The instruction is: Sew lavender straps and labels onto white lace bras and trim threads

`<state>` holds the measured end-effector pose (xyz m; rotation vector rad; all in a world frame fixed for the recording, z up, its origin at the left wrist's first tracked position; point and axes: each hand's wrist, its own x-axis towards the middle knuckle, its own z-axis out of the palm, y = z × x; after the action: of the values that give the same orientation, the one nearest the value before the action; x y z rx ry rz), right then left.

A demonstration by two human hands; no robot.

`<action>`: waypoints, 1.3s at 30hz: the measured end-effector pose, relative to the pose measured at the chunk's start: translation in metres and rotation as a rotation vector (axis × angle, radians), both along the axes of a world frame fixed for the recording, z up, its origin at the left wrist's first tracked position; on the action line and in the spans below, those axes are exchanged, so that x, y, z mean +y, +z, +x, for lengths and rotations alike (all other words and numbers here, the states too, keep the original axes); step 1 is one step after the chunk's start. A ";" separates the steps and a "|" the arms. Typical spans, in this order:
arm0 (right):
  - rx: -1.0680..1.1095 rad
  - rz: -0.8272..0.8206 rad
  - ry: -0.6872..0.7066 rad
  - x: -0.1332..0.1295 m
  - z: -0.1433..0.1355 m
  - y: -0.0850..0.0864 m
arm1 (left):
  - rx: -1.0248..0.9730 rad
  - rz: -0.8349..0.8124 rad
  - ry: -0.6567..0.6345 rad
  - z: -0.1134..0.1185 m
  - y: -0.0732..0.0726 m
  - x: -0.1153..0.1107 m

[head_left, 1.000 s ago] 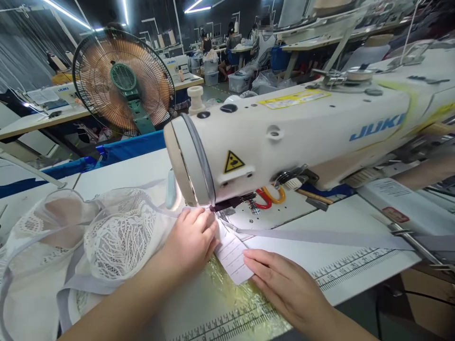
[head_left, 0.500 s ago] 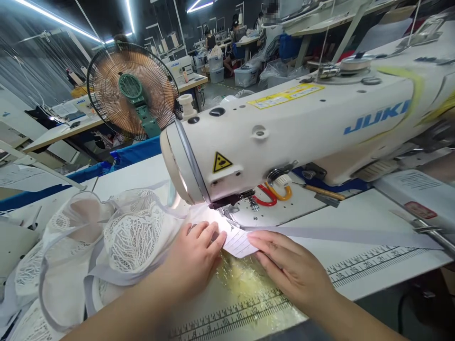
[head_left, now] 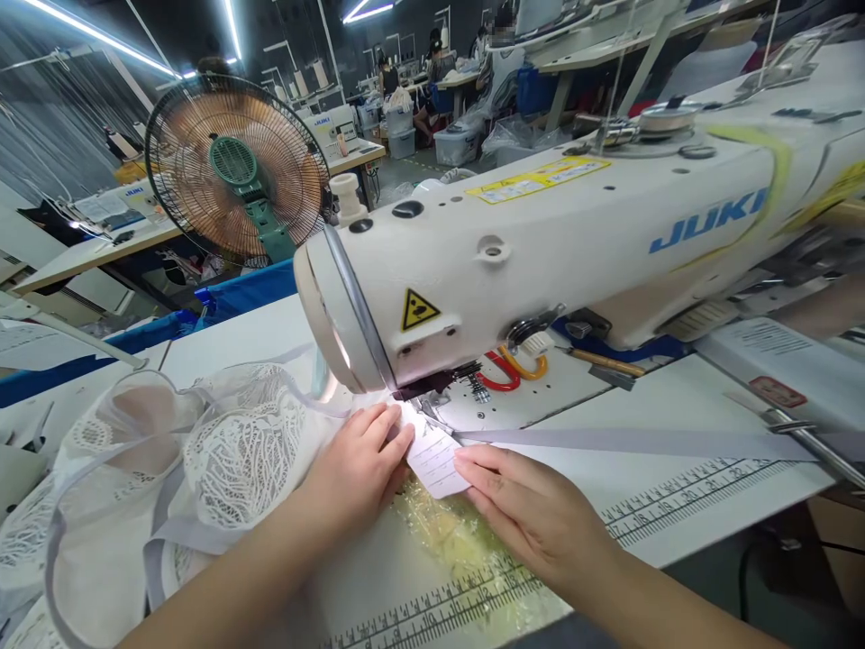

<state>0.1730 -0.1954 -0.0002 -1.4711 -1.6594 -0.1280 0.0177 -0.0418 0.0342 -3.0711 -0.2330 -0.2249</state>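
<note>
A white sewing machine [head_left: 541,243] reaches over the table, its lit needle area partly hidden. Just in front of it is a pale piece with printed lines [head_left: 436,461]. My right hand [head_left: 533,509] pinches the right edge of this piece between thumb and fingers. My left hand [head_left: 361,464] lies on white fabric at the piece's left side, fingers slightly bent and pressed down. White lace garments [head_left: 247,455] with lilac-grey edging are heaped to the left. A lilac-grey band [head_left: 628,443] runs from the needle area to a metal rod at the right.
Red-handled [head_left: 500,371] and orange-handled tools lie behind the needle area, near a wooden-handled tool [head_left: 608,362]. Ruler markings [head_left: 432,617] run along the table's front edge. A fan [head_left: 236,167] stands behind at the left; people sit at far tables.
The view has shifted slightly, so most things appear further left. The printed piece looks turned a little, with its lower corner lower. Both hands keep their places on it.
</note>
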 end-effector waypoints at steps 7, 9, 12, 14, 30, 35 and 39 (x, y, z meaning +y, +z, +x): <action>-0.019 -0.065 0.014 0.002 0.001 0.005 | -0.024 0.094 -0.022 -0.005 0.008 -0.014; -0.052 -0.094 0.008 0.005 0.002 0.010 | 0.011 -0.003 0.033 -0.008 0.008 -0.020; -0.154 -0.122 0.018 0.009 0.003 0.017 | 0.046 -0.153 0.080 -0.008 0.005 -0.022; -0.211 -0.110 0.028 0.011 0.003 0.020 | 0.030 -0.194 0.069 -0.006 0.002 -0.018; -0.092 -0.026 0.040 0.012 0.002 -0.004 | -0.030 -0.117 -0.058 0.003 -0.006 0.012; -0.097 0.001 0.047 0.013 0.003 -0.005 | -0.006 -0.084 -0.095 0.006 -0.006 0.020; -0.090 -0.003 0.078 0.013 0.004 -0.003 | 0.042 -0.064 -0.103 0.006 -0.008 0.026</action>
<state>0.1768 -0.1824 -0.0036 -1.4186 -1.7878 -0.1502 0.0234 -0.0157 0.0258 -3.1511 -0.0825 -0.1606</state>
